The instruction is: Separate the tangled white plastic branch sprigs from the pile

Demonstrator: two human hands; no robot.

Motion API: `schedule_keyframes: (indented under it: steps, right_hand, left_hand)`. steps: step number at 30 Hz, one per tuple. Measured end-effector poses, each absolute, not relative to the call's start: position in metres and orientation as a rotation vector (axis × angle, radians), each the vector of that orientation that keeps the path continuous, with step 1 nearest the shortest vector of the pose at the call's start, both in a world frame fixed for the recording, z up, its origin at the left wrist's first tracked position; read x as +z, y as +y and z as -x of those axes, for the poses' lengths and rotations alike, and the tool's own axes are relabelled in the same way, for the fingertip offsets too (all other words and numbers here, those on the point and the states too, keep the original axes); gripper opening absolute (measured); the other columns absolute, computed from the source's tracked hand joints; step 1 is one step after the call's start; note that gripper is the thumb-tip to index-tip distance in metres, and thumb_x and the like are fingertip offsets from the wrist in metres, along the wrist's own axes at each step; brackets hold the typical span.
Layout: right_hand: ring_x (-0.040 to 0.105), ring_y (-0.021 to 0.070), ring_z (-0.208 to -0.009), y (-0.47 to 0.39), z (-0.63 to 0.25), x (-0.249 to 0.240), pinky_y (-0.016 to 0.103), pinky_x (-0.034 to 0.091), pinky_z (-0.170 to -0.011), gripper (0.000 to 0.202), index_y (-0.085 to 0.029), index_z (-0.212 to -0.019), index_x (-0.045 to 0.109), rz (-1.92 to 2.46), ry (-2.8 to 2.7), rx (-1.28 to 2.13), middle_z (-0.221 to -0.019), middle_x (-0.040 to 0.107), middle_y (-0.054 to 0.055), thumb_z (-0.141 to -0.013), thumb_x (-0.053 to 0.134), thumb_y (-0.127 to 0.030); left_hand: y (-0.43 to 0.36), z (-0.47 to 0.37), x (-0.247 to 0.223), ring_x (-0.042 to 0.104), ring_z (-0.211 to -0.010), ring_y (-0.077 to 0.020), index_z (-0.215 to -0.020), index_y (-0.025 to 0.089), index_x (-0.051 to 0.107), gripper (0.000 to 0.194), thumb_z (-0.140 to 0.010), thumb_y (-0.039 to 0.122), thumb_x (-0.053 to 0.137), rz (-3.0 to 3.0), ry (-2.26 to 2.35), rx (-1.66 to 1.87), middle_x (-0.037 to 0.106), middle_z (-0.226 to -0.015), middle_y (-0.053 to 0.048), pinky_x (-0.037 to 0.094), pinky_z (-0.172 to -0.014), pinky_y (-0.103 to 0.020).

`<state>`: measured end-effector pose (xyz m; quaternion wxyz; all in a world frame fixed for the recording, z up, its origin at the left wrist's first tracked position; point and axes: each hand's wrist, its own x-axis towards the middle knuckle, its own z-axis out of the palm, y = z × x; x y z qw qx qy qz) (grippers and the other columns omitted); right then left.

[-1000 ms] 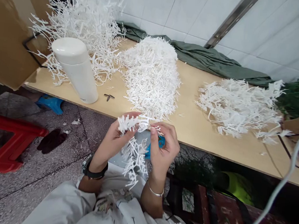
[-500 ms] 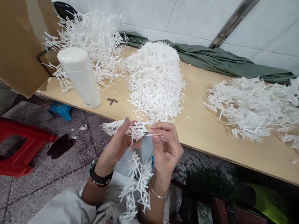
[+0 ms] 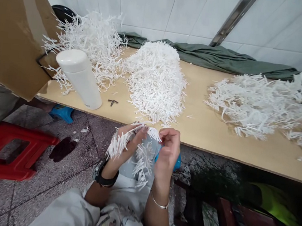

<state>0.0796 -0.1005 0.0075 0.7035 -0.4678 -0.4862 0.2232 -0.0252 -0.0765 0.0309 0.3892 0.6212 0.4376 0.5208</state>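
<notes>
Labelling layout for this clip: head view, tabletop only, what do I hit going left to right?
Cardboard box → white bottle → small dark pieces → big middle pile of white strands → tiny white scrap → right-hand pile of white strands

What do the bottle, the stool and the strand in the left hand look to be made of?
White bottle: smooth satin coating, perhaps over metal; the core doesn't show.
Red stool: probably molded plastic, glossy, with rounded one-piece edges.
Branching white strand in the left hand: likely soft matte plastic, judging by its thin, uniform, bending prongs.
</notes>
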Motion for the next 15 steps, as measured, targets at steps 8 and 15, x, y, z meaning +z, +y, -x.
schedule_keyframes:
  steps: [8, 15]
  right_hand:
    - [0.037, 0.0071, -0.054, -0.103, -0.064, 0.017, 0.021, 0.032, -0.051, 0.031, -0.019, -0.07, 0.045, 1.235, -0.907, 0.559, -0.06, 0.043, -0.005, -0.087, 0.051, -0.044]
    - [0.031, 0.0062, -0.05, -0.094, -0.057, 0.015, 0.021, 0.029, -0.046, 0.042, -0.018, -0.06, 0.043, 1.112, -0.812, 0.767, -0.054, 0.036, -0.005, -0.087, 0.047, -0.051]
  left_hand:
    - [-0.083, 0.022, 0.033, 0.06, -0.069, -0.0137, -0.094, 0.022, 0.072, 0.02, -0.088, 0.022, 0.053, -2.051, 0.994, 1.428, 0.07, -0.079, -0.004, 0.046, -0.064, -0.023]
    - [-0.077, 0.015, 0.022, 0.056, -0.112, -0.0233, -0.086, 0.024, 0.076, 0.012, -0.078, 0.028, 0.067, -1.815, 1.105, 1.658, 0.068, -0.114, -0.007, 0.041, -0.101, -0.039]
